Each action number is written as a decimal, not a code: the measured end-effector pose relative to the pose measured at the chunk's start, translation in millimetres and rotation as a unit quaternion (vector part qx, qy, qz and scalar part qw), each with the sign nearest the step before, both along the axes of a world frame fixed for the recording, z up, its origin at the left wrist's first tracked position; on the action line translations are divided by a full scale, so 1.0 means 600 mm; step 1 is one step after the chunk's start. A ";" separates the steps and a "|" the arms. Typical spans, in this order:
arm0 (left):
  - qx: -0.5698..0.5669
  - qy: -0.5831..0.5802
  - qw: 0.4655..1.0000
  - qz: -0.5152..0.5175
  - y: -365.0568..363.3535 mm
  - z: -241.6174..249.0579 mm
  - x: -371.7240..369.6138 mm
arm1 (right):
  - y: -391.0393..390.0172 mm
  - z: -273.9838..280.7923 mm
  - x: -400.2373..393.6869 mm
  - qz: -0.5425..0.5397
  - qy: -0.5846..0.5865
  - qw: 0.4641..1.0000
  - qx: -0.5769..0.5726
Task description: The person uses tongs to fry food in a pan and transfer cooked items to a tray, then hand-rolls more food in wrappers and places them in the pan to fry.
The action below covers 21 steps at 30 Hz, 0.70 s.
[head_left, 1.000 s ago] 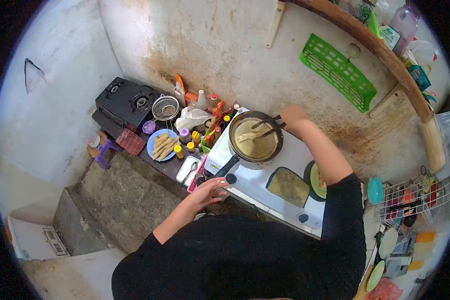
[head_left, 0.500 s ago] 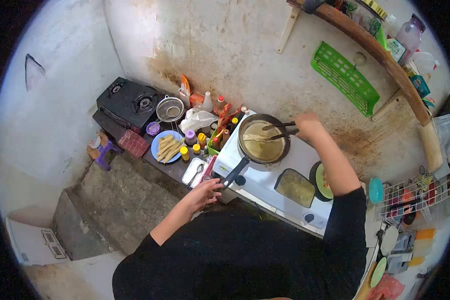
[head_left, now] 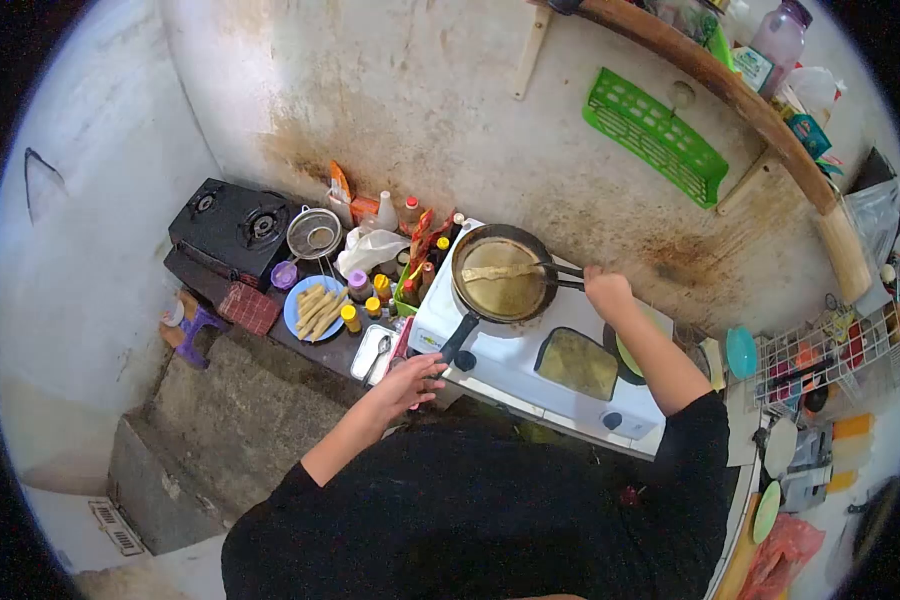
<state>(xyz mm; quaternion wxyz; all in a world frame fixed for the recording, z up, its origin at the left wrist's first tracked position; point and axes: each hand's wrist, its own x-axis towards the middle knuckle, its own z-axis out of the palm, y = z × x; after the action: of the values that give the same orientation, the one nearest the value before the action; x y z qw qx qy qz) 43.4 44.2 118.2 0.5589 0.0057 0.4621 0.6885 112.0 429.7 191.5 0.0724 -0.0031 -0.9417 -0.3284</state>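
A dark frying pan (head_left: 530, 238) with yellowish oil sits on the left burner of the white stove (head_left: 500, 365). My right hand (head_left: 608, 290) is closed around dark tongs (head_left: 568, 277), whose tips reach into the pan at one end of a pale stick-shaped roll (head_left: 498, 272). Beside the end of the pan's black handle (head_left: 458, 338) is my left hand (head_left: 402, 388), fingers apart and holding nothing. A blue plate (head_left: 292, 318) piled with several similar pale rolls (head_left: 320, 312) stands to the left on the dark counter.
Sauce bottles (head_left: 410, 290) and yellow-capped jars (head_left: 351, 318) crowd between plate and stove. A white tray (head_left: 362, 366) holds a spoon. Farther left are a black gas stove (head_left: 232, 225) and a strainer (head_left: 313, 232). A wire rack (head_left: 820, 370) stands at right.
The view has shifted, so the scene sits farther left. The tongs have turned flatter in the pan, and the roll shows more plainly at their tips. My left hand stays by the handle.
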 end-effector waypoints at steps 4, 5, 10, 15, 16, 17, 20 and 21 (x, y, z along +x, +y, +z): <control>-0.009 0.000 1.000 -0.012 0.006 0.004 0.004 | 0.000 -0.002 0.012 0.001 -0.014 0.999 -0.036; -0.009 -0.004 1.000 -0.013 0.006 0.002 0.004 | 0.000 0.004 0.019 -0.021 -0.034 0.997 -0.068; 0.004 -0.024 1.000 -0.005 0.001 -0.016 0.005 | -0.026 0.074 0.044 -0.158 -0.153 0.955 -0.199; 0.012 -0.033 0.999 0.000 0.001 -0.030 0.004 | 0.020 0.051 0.058 -0.226 -0.152 0.901 -0.338; 0.008 -0.033 0.999 0.000 0.002 -0.029 0.005 | 0.042 0.032 0.061 -0.224 -0.152 0.886 -0.376; 0.004 -0.031 1.000 0.001 0.003 -0.025 0.005 | 0.070 0.007 0.065 -0.222 -0.152 0.870 -0.413; -0.001 -0.029 1.000 0.006 0.000 -0.012 0.005 | 0.086 -0.004 0.068 -0.287 -0.164 0.796 -0.507; -0.002 -0.029 1.000 0.007 -0.001 -0.009 0.005 | 0.085 -0.002 0.069 -0.320 -0.168 0.765 -0.533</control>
<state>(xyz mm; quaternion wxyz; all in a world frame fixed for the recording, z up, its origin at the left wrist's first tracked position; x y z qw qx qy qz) 46.1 43.7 112.5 0.5672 -0.0181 0.4470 0.6915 153.5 480.8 190.1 -0.2096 -0.2867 -0.9069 0.2269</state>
